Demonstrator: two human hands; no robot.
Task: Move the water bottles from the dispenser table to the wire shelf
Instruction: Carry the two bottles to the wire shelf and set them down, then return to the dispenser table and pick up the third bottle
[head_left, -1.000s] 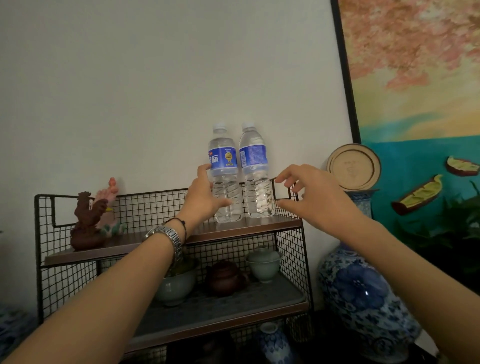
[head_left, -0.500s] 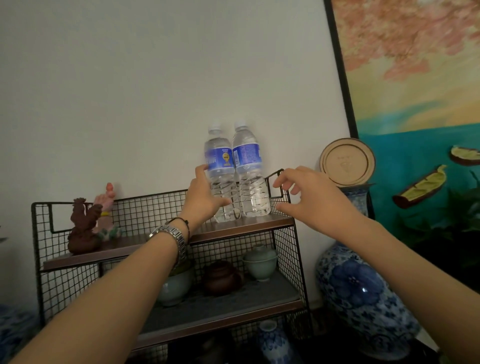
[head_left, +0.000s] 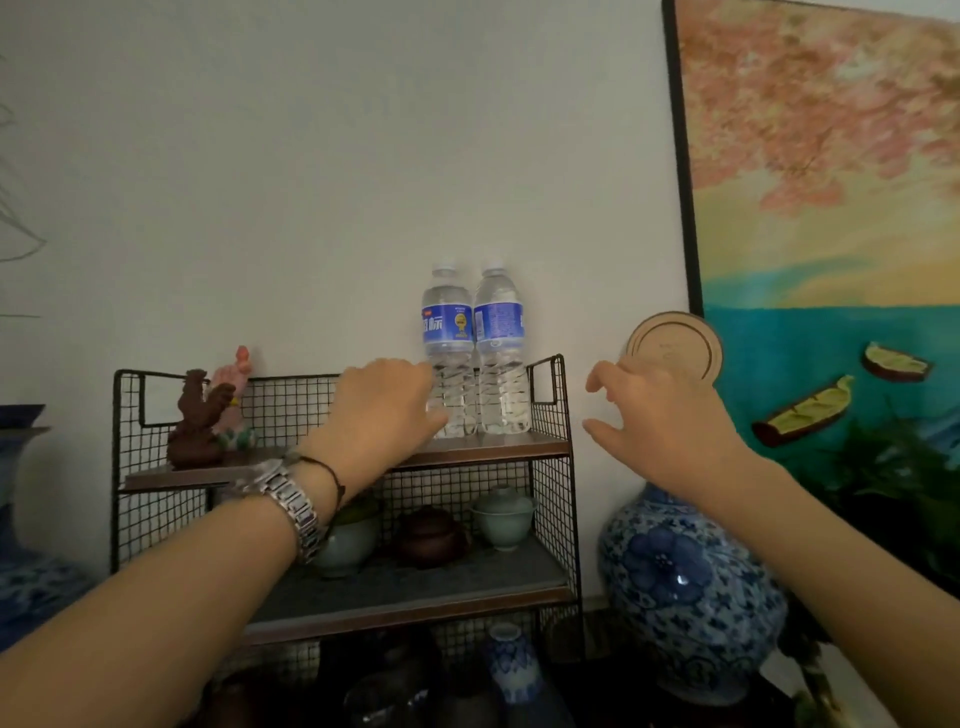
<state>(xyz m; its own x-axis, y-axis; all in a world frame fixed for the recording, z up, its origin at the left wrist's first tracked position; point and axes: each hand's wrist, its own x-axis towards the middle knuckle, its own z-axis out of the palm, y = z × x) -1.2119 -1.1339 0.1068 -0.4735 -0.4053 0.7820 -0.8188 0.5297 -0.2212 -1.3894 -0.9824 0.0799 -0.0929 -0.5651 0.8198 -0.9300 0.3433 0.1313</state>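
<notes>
Plain pale wall (head_left: 311, 156); framed painting (head_left: 831, 208) right; dim floor, perhaps dark.

Two water bottles (head_left: 475, 353) stand upright, touching, on the top board of a wire shelf (head_left: 343, 467). The left hand (head_left: 382, 410) rests against the left bottle; the right hand (head_left: 660, 421), fingers curled apart, hovers at three o'clock.
</notes>
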